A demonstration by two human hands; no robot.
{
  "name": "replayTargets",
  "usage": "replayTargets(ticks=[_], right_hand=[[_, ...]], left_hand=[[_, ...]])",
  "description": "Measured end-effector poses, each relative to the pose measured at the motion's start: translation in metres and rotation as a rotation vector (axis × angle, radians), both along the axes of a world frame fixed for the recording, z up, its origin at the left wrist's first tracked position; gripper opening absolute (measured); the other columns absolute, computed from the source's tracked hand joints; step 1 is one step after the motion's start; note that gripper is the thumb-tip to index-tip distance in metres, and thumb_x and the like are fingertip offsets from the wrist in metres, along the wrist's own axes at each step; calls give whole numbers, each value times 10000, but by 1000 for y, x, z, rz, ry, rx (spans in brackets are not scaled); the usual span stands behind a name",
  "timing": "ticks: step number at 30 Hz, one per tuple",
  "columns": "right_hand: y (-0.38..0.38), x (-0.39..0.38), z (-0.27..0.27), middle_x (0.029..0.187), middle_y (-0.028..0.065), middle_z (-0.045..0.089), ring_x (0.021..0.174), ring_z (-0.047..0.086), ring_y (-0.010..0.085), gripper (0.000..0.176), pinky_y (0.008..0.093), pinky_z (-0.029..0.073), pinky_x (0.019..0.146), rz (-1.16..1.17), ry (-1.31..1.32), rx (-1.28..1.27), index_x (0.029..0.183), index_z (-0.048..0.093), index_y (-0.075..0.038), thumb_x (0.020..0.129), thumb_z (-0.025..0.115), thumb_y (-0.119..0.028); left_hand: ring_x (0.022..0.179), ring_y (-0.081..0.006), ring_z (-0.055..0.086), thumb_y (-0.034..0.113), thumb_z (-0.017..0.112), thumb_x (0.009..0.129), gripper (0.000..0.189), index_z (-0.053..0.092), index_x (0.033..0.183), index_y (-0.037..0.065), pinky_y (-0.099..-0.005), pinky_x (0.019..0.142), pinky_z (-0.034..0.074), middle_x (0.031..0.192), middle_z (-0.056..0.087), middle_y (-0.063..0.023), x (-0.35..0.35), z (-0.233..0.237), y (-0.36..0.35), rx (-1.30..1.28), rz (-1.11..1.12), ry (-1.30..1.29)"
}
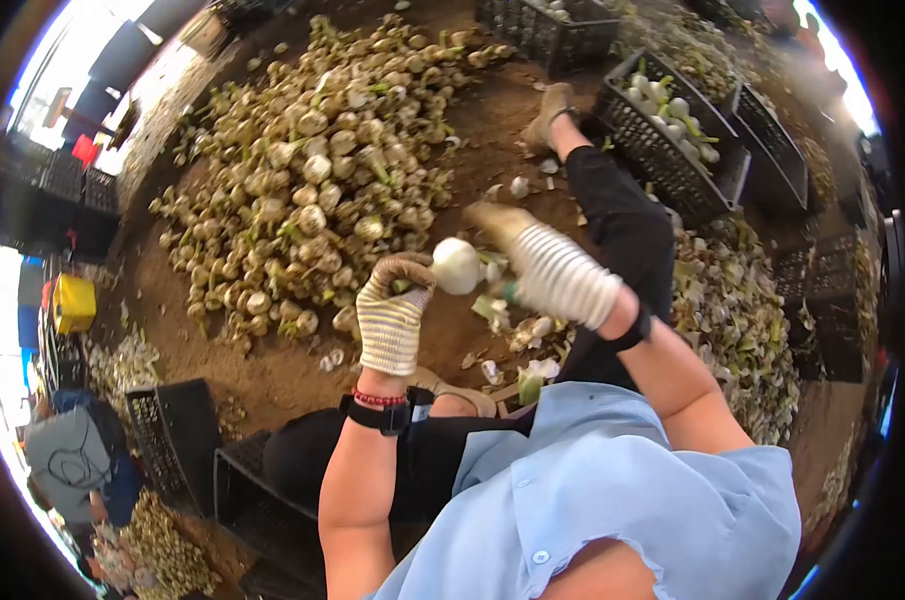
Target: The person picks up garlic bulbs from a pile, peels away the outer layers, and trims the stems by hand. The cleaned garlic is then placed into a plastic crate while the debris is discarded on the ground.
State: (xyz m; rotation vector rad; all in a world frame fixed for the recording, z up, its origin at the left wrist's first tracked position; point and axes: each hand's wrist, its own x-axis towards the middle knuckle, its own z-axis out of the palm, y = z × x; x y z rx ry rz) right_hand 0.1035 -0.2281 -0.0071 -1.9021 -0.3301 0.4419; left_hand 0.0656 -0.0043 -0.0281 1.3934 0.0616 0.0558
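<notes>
At the left edge of the frame, a yellow container [74, 304]; at lower left, part of another person in grey [67, 450], with black plastic crates [157, 450] to the right; across the upper left and centre, a broad heap of garlic bulbs [317, 165], brown and soil-stained, many with stems on; to be counted, it seems, as largely untreated, with much left.

Just below and right of the heap, near the middle of the frame, the gloved left hand [390, 315], closed in a fist, holding a white garlic bulb [457, 266] at the stem end; looking clean and smooth, so probably mostly stripped, but not yet in a crate.

Right of the bulb, the gloved right hand [557, 275], blurred; a small green item [510, 293] just beside the palm; cannot tell whether gripped, nor how wide the fingers stand.

At upper right, a black mesh crate [652, 150] with cleaned white bulbs [677, 107], apparently finished; farther down at right, a thick spread of stripped skins and leaves [732, 320], suggesting plenty already done; no brand, label or writing legible anywhere.
</notes>
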Motion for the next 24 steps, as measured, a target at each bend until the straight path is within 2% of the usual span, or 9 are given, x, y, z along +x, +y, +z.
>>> replayTargets(ticks=[2, 8, 10, 12, 14, 15, 16, 20, 24], right_hand=[[15, 1, -22, 905, 135, 674, 775, 686, 290, 620, 373, 563, 651, 110, -678, -184, 1313, 497, -35, 752, 755, -89], [-68, 79, 27, 838, 8, 627, 734, 602, 122, 180, 304, 510, 623, -417, -80, 265, 1118, 630, -27, 947, 597, -73], [-100, 86, 37, 871, 28, 657, 769, 633, 143, 158, 275, 532, 703, -629, -546, -671, 1097, 652, -48, 978, 593, -133], [-150, 132, -10, 857, 33, 676, 748, 640, 163, 188, 289, 528, 701, -924, -173, 857, 1064, 656, -45, 936, 657, -183], [-136, 147, -44, 900, 34, 682, 722, 617, 162, 208, 272, 514, 677, -882, -57, 660, 1047, 652, -50, 920, 684, -211], [-58, 115, -11, 892, 26, 669, 707, 581, 114, 168, 243, 487, 644, -719, -296, -140, 1002, 653, -43, 929, 670, -193], [-47, 128, -49, 928, 47, 672, 750, 589, 129, 128, 273, 495, 674, -623, -73, 391, 1005, 657, -46, 936, 650, -153], [107, 125, -127, 1155, 190, 665, 1053, 644, 294, 451, 362, 503, 926, 2, -131, -231, 1265, 591, -19, 875, 695, -219], [201, 133, -179, 1200, 228, 640, 1120, 615, 372, 615, 424, 514, 926, -33, 65, -424, 1410, 475, -83, 880, 677, -321]], left_hand=[[929, -127, 614, -102, 682, 787, 194, 638, 939, 11, -259, 838, 517, 1046, 677, -75, 2, -2, -16, -10, -82, 96], [946, -134, 583, -42, 655, 841, 378, 584, 1204, 36, -269, 849, 495, 1079, 621, -46, 24, 11, 20, -167, 276, -27], [1041, -174, 606, -2, 642, 880, 294, 606, 1170, 26, -321, 933, 523, 1106, 635, -86, 21, 16, 42, -340, 402, 2], [1071, -199, 622, -18, 616, 897, 281, 604, 1175, 19, -352, 958, 546, 1127, 642, -108, 21, 6, 58, -386, 518, 8], [1052, -204, 627, -2, 625, 901, 275, 604, 1175, 15, -352, 948, 546, 1121, 641, -107, 19, 2, 62, -415, 544, 75], [1048, -208, 628, 3, 634, 899, 274, 604, 1171, 16, -351, 950, 546, 1124, 640, -107, 18, -5, 62, -412, 557, 81], [1053, -204, 625, 5, 646, 894, 282, 607, 1173, 25, -340, 932, 544, 1132, 638, -101, 19, -8, 61, -396, 559, 98], [1041, -200, 632, 34, 667, 898, 280, 620, 1173, 48, -330, 899, 529, 1115, 646, -84, 23, -21, 63, -290, 594, 149], [1022, -204, 635, 35, 657, 908, 255, 620, 1161, 40, -343, 903, 518, 1075, 651, -72, 28, -33, 68, -361, 579, 224]])
